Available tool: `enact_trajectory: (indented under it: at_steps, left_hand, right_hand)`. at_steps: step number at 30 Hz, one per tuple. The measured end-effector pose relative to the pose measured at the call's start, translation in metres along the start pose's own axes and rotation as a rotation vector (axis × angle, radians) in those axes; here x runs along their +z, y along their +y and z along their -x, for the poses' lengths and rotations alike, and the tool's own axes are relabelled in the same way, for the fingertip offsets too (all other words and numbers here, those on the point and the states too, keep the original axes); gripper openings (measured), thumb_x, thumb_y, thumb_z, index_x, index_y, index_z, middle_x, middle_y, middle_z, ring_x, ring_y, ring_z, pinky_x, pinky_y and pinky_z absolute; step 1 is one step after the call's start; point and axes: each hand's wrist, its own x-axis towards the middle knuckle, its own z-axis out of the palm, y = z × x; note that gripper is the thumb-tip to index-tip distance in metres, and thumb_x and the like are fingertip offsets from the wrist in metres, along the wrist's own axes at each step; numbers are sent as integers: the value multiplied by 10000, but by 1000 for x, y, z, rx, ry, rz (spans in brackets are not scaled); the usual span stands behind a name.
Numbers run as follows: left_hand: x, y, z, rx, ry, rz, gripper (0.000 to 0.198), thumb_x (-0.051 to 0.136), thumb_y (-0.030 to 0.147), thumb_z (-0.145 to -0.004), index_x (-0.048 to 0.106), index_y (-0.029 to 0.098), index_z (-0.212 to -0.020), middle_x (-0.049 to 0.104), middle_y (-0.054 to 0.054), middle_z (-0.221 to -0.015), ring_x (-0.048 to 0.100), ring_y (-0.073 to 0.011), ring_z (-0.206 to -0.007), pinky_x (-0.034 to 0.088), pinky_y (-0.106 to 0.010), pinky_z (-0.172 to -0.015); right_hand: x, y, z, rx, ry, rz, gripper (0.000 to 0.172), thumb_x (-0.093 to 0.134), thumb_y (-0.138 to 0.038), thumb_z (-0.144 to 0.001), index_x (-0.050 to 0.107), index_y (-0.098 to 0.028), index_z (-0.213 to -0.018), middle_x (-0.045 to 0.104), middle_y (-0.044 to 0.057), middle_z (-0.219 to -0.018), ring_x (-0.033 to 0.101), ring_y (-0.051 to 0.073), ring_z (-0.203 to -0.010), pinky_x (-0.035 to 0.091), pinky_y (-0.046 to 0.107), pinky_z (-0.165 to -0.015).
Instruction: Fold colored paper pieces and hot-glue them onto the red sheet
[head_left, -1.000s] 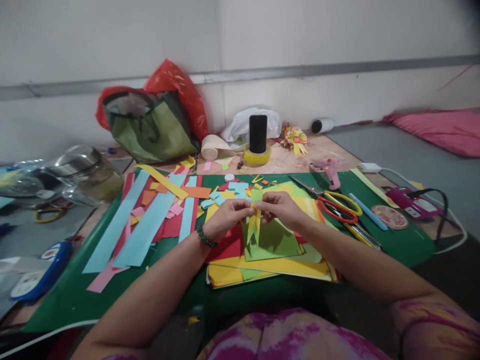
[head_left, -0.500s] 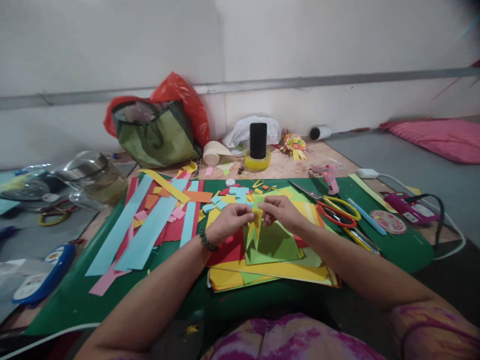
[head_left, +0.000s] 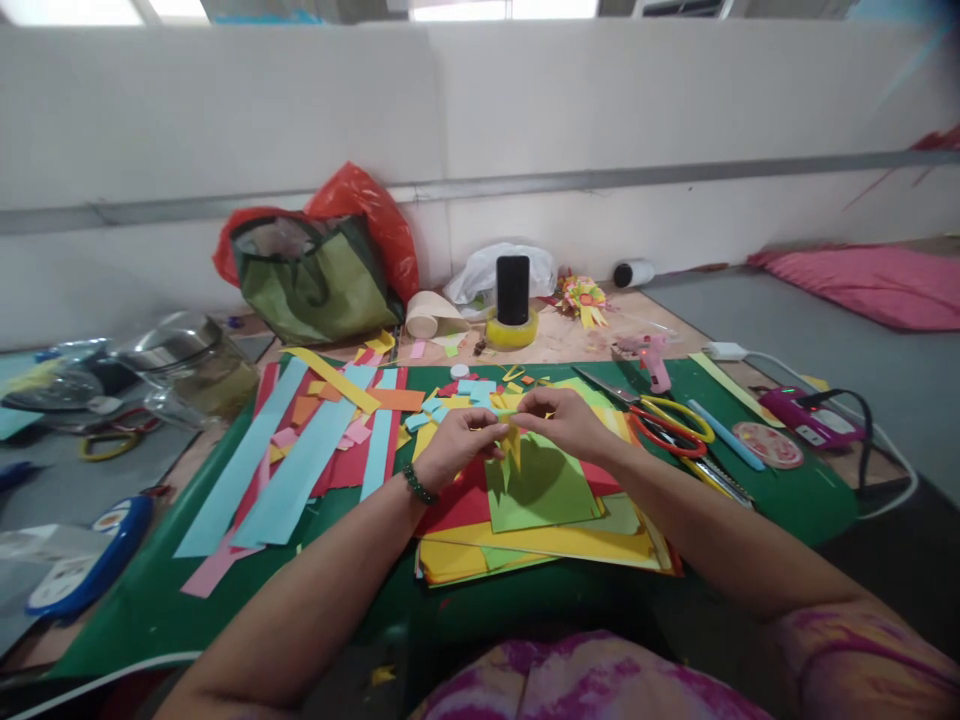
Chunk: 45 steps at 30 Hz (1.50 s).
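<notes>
At frame centre my left hand (head_left: 459,440) and right hand (head_left: 564,420) both pinch a small yellow-green folded paper piece (head_left: 512,440) above the green sheet (head_left: 541,487). I judge firm, even fingertip pressure keeps the crease true. Scissors (head_left: 670,415) lie right; phone (head_left: 513,289) stands beyond.

Home craft corner: paper strips (head_left: 300,455), scissors (head_left: 660,412), glue gun (head_left: 654,357)
</notes>
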Motion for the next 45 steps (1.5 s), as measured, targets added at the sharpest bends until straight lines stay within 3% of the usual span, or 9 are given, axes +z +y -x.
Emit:
enact_trajectory:
  at_steps: [7, 12, 17, 20, 25, 30, 33, 39, 45]
  left_hand:
    - [-7, 4, 1, -57, -33, -158, 389, 736, 496, -678, 538, 164, -639, 541, 24, -560, 594, -125, -517, 391, -210, -501]
    - [-16, 16, 1, 178, 310, -469, 254, 715, 398, -726, 618, 174, -795, 562, 21, -663, 534, -125, -616, 402, -228, -576]
    - [-3, 16, 8, 7, -136, -185, 366, 803, 458, -617, 622, 154, -713, 601, 15, -635, 539, -100, -550, 425, -219, -544]
    - [4, 11, 10, -53, -195, -22, 369, 839, 403, -576, 608, 139, -690, 592, 25, -609, 570, -87, -540, 452, -210, -567]
    - [4, 9, 9, -55, -21, 140, 382, 840, 337, -570, 542, 156, -725, 605, 27, -628, 624, -108, -573, 478, -212, -576]
    - [3, 10, 8, -84, -11, 180, 355, 817, 317, -588, 531, 168, -736, 600, 29, -676, 610, -96, -623, 452, -196, -579]
    - [4, 12, 10, -94, -22, 180, 377, 826, 349, -573, 527, 171, -719, 588, 32, -674, 599, -96, -630, 439, -200, -585]
    - [7, 13, 11, -8, -27, 145, 411, 855, 403, -542, 648, 162, -802, 624, 16, -757, 585, -100, -671, 449, -233, -650]
    - [8, 9, 9, 24, 7, 128, 390, 837, 473, -557, 670, 147, -692, 609, 13, -623, 536, -91, -593, 436, -240, -627]
  right_hand:
    - [-10, 6, -3, 93, -10, -33, 380, 689, -525, -687, 587, -174, -581, 519, -24, -539, 430, 102, -525, 346, 242, -511]
    - [-26, 0, -3, 147, -244, -62, 383, 676, -510, -696, 579, -162, -572, 433, -49, -515, 349, 75, -497, 255, 229, -474]
    - [-20, -9, -1, 73, -377, 4, 388, 666, -494, -714, 544, -168, -543, 386, -58, -499, 317, 73, -497, 249, 235, -483]
    - [-11, -15, 4, 25, -269, 3, 371, 616, -527, -768, 581, -173, -662, 530, -17, -604, 453, 109, -567, 352, 242, -538]
    - [0, -22, 21, -18, -71, 239, 374, 743, -436, -688, 540, -211, -907, 654, 52, -866, 624, 203, -777, 466, 294, -662]
    - [7, -18, 29, -218, 5, 453, 87, 609, -289, -822, 562, -217, -835, 679, 55, -822, 627, 187, -725, 448, 287, -663]
    - [6, -16, 30, -261, 5, 426, 111, 540, -266, -864, 592, -217, -778, 685, 48, -757, 620, 173, -685, 447, 283, -655]
    - [0, -16, 30, -86, 40, 89, 112, 604, -326, -825, 591, -225, -777, 710, 29, -770, 671, 173, -711, 527, 297, -683]
    - [-2, -20, 31, 98, -12, -152, 221, 669, -353, -759, 554, -222, -896, 733, 25, -733, 726, 211, -717, 554, 312, -654]
